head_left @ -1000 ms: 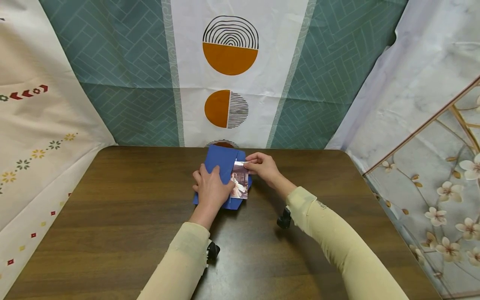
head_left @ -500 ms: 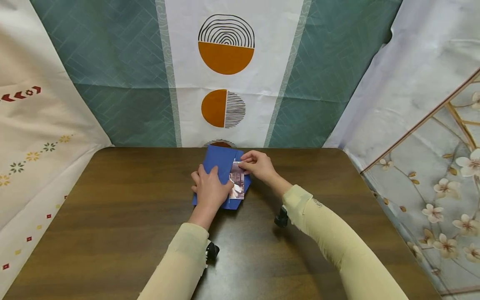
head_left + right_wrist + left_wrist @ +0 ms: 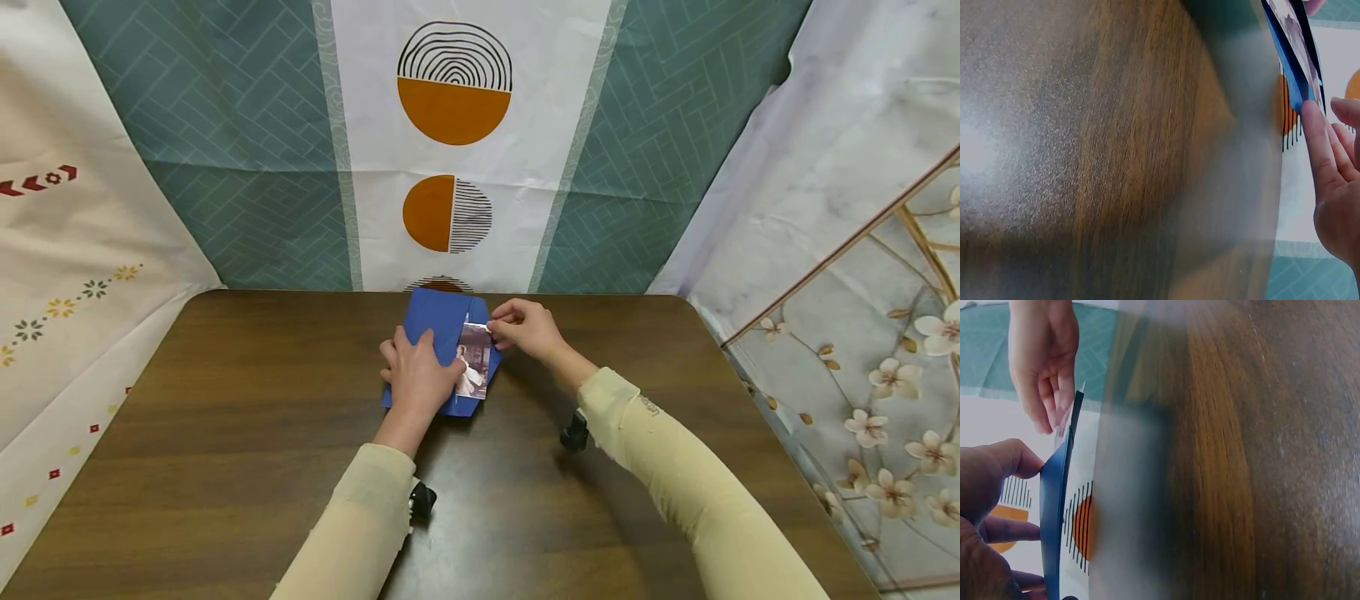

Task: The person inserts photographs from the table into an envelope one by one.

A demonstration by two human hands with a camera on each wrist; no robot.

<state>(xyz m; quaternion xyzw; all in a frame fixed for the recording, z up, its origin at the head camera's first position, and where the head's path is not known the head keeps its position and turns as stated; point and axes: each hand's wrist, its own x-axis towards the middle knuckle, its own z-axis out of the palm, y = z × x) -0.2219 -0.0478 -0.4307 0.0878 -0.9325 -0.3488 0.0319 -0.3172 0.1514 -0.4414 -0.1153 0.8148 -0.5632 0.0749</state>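
My left hand (image 3: pixel 418 375) holds a blue envelope (image 3: pixel 435 312), its thumb and spread fingers on the front face. In the left wrist view the envelope (image 3: pixel 1054 512) stands edge-on, and one fingertip shows past its far side. A photo (image 3: pixel 472 358) with a pale figure on a dark background sticks out of the envelope's right side. Its left part is hidden under the blue front and my left thumb. My right hand (image 3: pixel 528 333) pinches at the photo's upper right corner. In the right wrist view a finger reaches behind the envelope (image 3: pixel 1285 59), and the thumb faces the photo (image 3: pixel 1300 34).
A brown wooden table (image 3: pixel 262 467) spreads below the hands. Behind its far edge hangs a green and white patterned cloth (image 3: pixel 517 158). Pale patterned cloths flank the left and right sides. A small black device (image 3: pixel 574 432) sits at the right wrist.
The right thumb, earlier lying over the photo's top, has drawn back right to its corner. The photo sits slightly further left, close against the left thumb. The left hand keeps its hold.
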